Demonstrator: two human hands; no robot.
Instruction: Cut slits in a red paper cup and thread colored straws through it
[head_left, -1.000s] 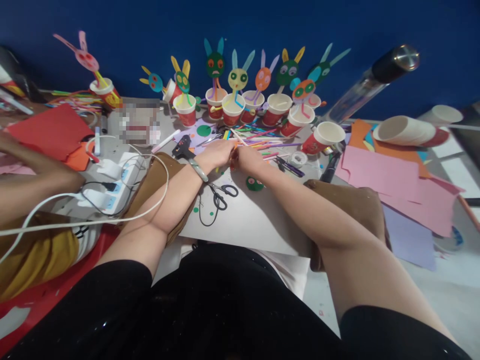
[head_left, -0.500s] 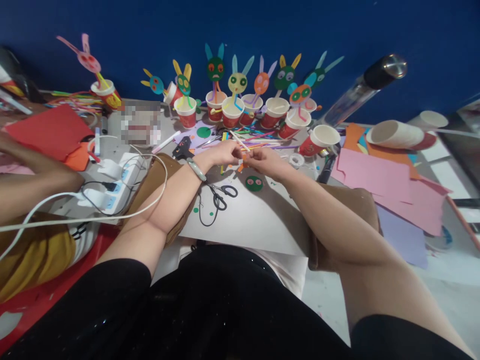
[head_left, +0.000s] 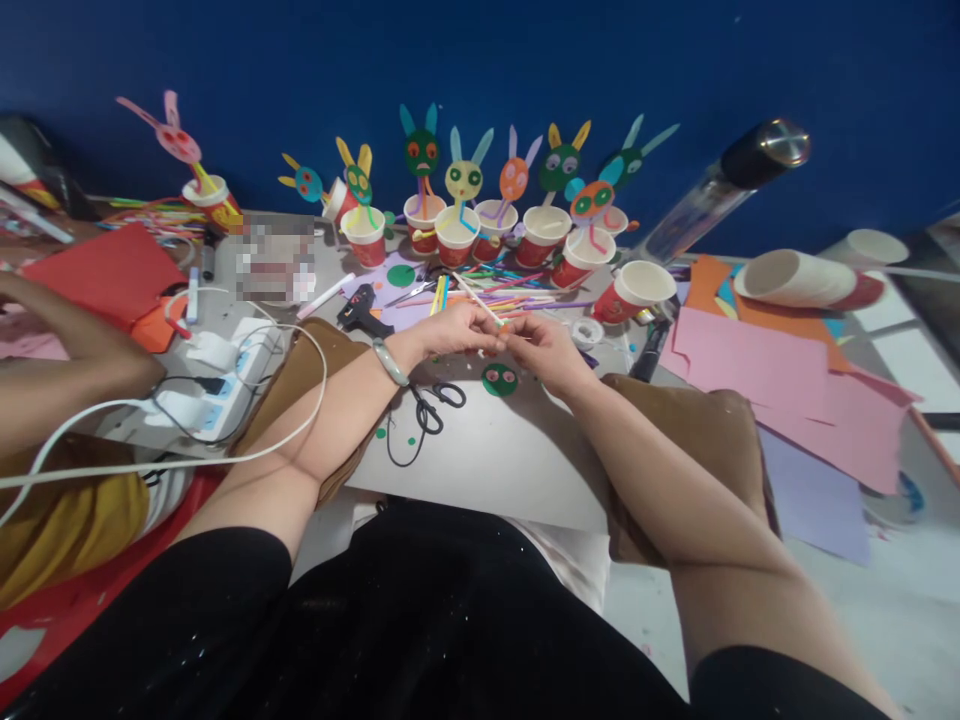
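Observation:
My left hand and my right hand meet above the middle of the table, fingertips pinched together. A thin white stick rises up and left from between them; the small piece at their fingertips is too small to make out. Just below my hands a green paper circle with two pink eyes lies on the table. Black-handled scissors rest under my left wrist, with a black glue gun behind it.
Paper cups with rabbit-faced figures line the blue wall. A clear bottle leans right of them, near pink paper sheets. At left are a white power strip, looping cables and another person's arm.
The camera view has shifted slightly. My hands have come closer together, their fingertips now touching around the small piece, and the white stick is angled a little more steeply.

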